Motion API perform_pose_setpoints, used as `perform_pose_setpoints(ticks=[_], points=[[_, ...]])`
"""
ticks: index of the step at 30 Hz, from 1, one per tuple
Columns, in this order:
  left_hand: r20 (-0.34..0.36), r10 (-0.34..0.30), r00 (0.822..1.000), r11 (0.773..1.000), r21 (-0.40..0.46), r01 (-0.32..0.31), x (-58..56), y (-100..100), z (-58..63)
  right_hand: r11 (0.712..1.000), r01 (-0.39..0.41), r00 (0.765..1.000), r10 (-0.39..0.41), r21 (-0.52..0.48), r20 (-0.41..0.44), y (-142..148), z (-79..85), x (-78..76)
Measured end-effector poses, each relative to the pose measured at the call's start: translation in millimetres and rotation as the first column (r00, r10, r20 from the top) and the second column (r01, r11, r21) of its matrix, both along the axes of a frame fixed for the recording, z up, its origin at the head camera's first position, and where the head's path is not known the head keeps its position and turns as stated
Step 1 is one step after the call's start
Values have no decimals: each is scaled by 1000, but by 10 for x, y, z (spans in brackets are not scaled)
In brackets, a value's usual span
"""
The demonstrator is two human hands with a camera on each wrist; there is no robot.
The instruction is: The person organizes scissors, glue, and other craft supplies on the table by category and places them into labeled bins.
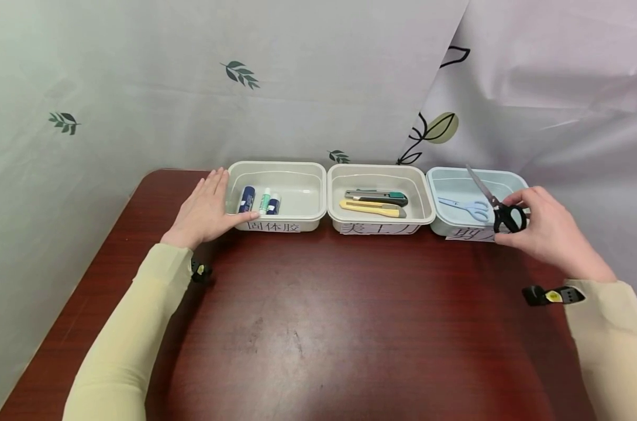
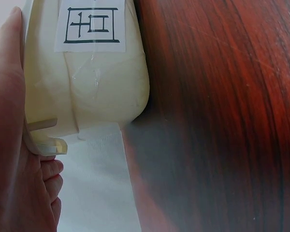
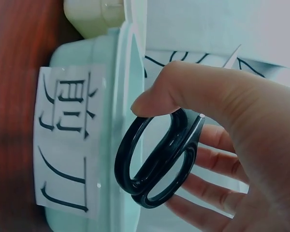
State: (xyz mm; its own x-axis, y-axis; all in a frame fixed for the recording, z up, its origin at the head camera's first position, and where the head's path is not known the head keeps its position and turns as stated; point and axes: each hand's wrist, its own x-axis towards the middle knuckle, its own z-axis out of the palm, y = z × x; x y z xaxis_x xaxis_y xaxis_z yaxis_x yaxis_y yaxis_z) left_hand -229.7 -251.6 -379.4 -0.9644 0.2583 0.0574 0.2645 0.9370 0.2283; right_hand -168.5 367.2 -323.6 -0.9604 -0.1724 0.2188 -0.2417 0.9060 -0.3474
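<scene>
My right hand holds a pair of scissors by the black handles, thumb on one loop, fingers behind. The blades point up and left over the light blue bin. Inside that bin lie blue-handled scissors. My left hand rests with straight fingers along the left rim of the white bin, its thumb at the front edge. Within the white bin are a large blue glue stick, a green-and-white one and a small blue one. In the right wrist view the black loops overlap the blue bin's rim.
Between those two bins stands another white bin with a yellow box cutter and a dark green-and-black one. Paper labels front the bins. A patterned curtain hangs behind the reddish-brown table.
</scene>
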Motion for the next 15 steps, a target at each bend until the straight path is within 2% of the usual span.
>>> perform_pose_setpoints(ticks=[15], points=[[1,2,1000,1000,-4,-2,-3,-6,-7,1000,-20,1000,20,2,-3,189,155,-289]])
